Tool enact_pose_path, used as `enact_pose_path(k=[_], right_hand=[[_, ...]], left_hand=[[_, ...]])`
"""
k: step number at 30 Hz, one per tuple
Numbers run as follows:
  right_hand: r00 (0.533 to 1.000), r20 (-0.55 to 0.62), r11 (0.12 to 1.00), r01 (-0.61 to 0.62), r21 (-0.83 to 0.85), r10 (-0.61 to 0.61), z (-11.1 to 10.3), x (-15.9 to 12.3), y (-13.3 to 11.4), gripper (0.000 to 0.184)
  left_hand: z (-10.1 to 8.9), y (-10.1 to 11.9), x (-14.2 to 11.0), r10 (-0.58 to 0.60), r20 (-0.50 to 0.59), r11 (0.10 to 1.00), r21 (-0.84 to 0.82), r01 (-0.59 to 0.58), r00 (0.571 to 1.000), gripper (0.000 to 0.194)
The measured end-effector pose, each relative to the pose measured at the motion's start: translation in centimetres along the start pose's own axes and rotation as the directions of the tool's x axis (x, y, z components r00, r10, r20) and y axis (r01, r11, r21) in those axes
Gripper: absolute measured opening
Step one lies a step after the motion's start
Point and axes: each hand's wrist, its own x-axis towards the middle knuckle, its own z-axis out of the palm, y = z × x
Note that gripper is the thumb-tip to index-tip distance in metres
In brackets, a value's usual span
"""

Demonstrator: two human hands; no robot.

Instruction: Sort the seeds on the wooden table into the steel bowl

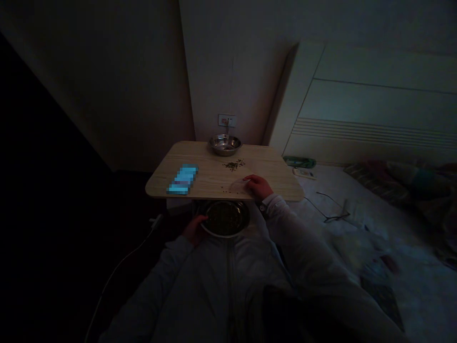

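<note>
My left hand (195,229) grips the left rim of a metal bowl (224,233) held in my lap, just below the table's front edge. Dark, small grains seem to fill its bottom, though the dim light blurs them. Over the table's front right part, my right hand (257,186) pinches a thin see-through piece (237,185) whose kind I cannot make out. Several loose dark grains (228,192) lie beside it near the edge. Farther back, a small heap of dark grains (234,165) is spread in front of a second steel bowl (224,145).
A lit phone (183,179) lies on the left of the small wooden table (200,157). To the right, a bed (321,190) holds glasses (335,218), another phone (304,173) and bedding. A wall socket (227,120) sits behind; a white cable (124,259) runs down at left.
</note>
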Motion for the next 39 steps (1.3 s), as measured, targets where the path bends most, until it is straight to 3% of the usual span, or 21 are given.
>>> enact_pose_path(k=[9, 23, 39], right_hand=[[1.0, 0.018, 0.999, 0.01, -0.05, -0.009, -0.12, -0.35, -0.4, 0.026], [0.997, 0.076, 0.999, 0.009, -0.032, -0.006, -0.08, -0.41, -0.73, 0.019], [0.995, 0.096, 1.0, 0.021, -0.02, -0.019, -0.11, -0.34, -0.57, 0.019]], left_hand=[[-0.01, -0.09, -0.01, -0.006, 0.051, 1.0, -0.026, 0.008, 0.999, 0.021], [0.06, 0.0, -0.25, -0.019, -0.013, 1.0, -0.018, 0.019, 1.0, 0.029], [0.38, 0.12, -0.47, -0.013, 0.009, 1.0, -0.022, 0.014, 1.0, 0.033]])
